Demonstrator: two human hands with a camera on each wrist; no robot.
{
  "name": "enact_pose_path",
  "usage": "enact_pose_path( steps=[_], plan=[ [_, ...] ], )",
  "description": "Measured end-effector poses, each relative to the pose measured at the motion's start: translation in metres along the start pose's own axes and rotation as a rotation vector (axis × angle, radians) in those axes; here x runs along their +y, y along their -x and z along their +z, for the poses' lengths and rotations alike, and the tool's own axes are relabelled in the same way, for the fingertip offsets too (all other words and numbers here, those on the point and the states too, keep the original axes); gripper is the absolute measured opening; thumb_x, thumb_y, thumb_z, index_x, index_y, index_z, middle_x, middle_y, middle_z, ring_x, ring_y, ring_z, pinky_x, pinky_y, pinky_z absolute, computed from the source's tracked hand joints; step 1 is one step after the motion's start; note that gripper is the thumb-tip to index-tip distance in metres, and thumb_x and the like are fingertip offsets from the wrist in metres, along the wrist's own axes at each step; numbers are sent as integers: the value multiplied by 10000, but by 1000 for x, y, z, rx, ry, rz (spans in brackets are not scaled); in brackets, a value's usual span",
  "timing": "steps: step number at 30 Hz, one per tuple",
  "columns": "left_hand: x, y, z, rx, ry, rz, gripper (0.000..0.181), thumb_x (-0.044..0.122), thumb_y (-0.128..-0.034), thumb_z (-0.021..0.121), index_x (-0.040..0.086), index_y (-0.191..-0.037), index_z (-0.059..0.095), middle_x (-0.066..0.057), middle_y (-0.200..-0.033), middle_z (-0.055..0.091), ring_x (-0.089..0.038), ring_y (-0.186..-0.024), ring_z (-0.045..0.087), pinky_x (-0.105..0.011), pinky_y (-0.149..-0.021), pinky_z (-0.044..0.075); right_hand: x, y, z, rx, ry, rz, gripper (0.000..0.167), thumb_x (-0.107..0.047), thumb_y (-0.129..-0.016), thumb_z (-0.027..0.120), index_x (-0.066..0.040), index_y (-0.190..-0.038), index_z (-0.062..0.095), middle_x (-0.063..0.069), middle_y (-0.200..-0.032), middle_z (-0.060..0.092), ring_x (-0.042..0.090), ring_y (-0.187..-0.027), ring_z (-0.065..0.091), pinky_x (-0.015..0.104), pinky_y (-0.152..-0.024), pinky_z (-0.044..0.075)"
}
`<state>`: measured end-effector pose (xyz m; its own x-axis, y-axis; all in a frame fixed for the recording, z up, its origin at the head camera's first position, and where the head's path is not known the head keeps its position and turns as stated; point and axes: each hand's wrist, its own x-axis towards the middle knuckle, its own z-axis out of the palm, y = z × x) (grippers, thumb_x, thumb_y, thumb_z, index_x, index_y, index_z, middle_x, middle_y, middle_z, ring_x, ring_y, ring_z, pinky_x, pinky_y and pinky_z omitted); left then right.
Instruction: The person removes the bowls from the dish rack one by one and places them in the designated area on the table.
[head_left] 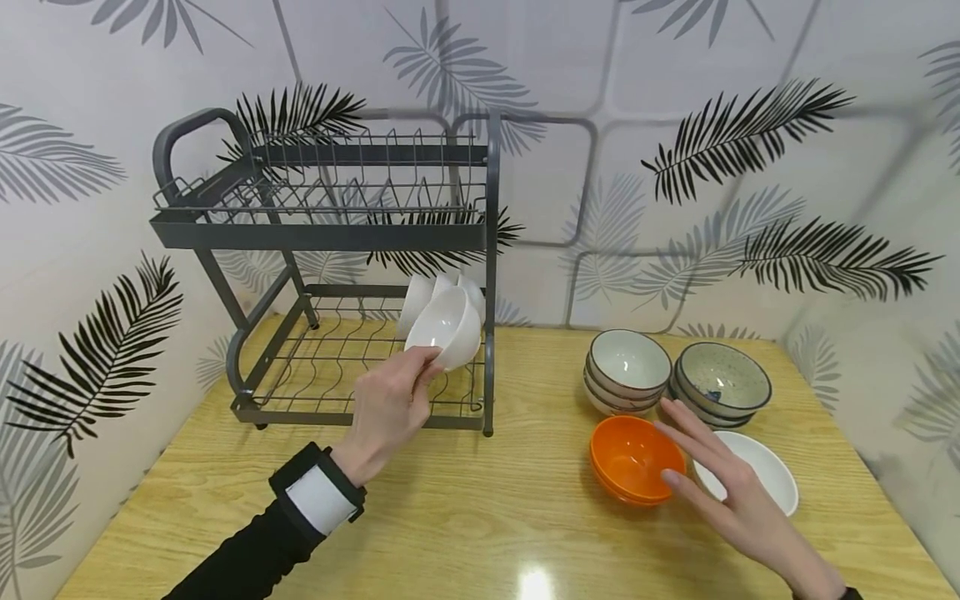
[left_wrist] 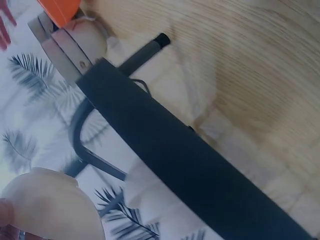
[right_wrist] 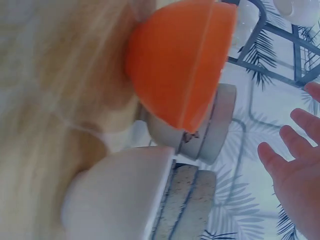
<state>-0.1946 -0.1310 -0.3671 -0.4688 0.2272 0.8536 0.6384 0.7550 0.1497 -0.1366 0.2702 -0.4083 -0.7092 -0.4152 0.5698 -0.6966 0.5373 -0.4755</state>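
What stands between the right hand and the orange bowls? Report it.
Nothing visible: the right hand has an open path to the orange bowls. The white dish sits to their right, below the hand.

A white bowl [left_wrist: 55, 205] is held at the lower left by the left hand [left_wrist: 5, 214], partly cut off. The view is crossed diagonally by a rack's dark bar [left_wrist: 185, 155]. Stacked bowls [left_wrist: 70, 50], an orange bowl [left_wrist: 61, 9] and the right hand's fingers [left_wrist: 4, 30] are seen upper left, the wooden table [left_wrist: 250, 65] upper right.
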Motion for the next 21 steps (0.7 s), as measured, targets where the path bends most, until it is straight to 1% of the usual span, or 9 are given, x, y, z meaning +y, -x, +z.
enact_pose_path(
  steps=[2, 4, 7, 9, 11, 17, 21],
  plan=[
    [5, -2, 1, -5, 7, 34, 125, 6, -872, 727, 24, -988, 685, -93, -809, 737, -216, -627, 688, -304, -465, 522, -2, -5, -1, 9, 2, -24, 605, 72, -813, 747, -19, -1389, 585, 143, -1610, 393, 125, -1558, 249, 123, -1237, 190],
    [10, -2, 2, -14, 3, 71, 144, 6, -866, 731, 30, -1000, 685, -83, -813, 734, -213, -644, 688, -302, -486, 536, -3, -9, -2, 15, 7, -35, 602, 68, -813, 749, -14, -1387, 586, 139, -1606, 400, 138, -1556, 259, 133, -1241, 195],
    [16, -2, 5, -38, -37, 132, 161, 31, -856, 748, 50, -1004, 688, -58, -822, 738, -192, -675, 689, -291, -535, 559, -5, -14, -3, 18, 6, -44, 613, 79, -809, 746, -12, -1392, 580, 122, -1613, 392, 168, -1554, 270, 144, -1244, 203],
    [20, -2, 6, -68, -67, 169, 165, 47, -851, 756, 64, -1003, 692, -38, -823, 739, -176, -688, 687, -276, -566, 565, -7, -17, -3, 14, 5, -36, 632, 95, -804, 742, -17, -1402, 572, 115, -1619, 383, 171, -1555, 268, 150, -1246, 204],
    [25, -1, 8, -96, -94, 201, 168, 54, -844, 763, 77, -995, 696, -20, -831, 745, -164, -706, 693, -274, -614, 587, -9, -21, -3, 16, 5, -48, 644, 104, -793, 745, -2, -1403, 566, 115, -1619, 383, 181, -1551, 278, 150, -1244, 209],
    [39, 1, 14, -170, -127, 263, 129, 91, -871, 736, 110, -994, 705, 22, -831, 728, -127, -737, 685, -256, -705, 602, -15, -31, 1, 26, -9, -93, 677, 92, -785, 761, 7, -1420, 544, 201, -1584, 410, 185, -1546, 290, 163, -1249, 212],
    [48, 2, 17, -204, -151, 300, 103, 135, -908, 712, 147, -1010, 717, 44, -857, 733, -103, -773, 678, -234, -749, 593, -17, -36, 4, 53, -22, -148, 632, 0, -834, 768, 11, -1423, 539, 218, -1567, 425, 186, -1538, 308, 179, -1253, 220]
  ],
)
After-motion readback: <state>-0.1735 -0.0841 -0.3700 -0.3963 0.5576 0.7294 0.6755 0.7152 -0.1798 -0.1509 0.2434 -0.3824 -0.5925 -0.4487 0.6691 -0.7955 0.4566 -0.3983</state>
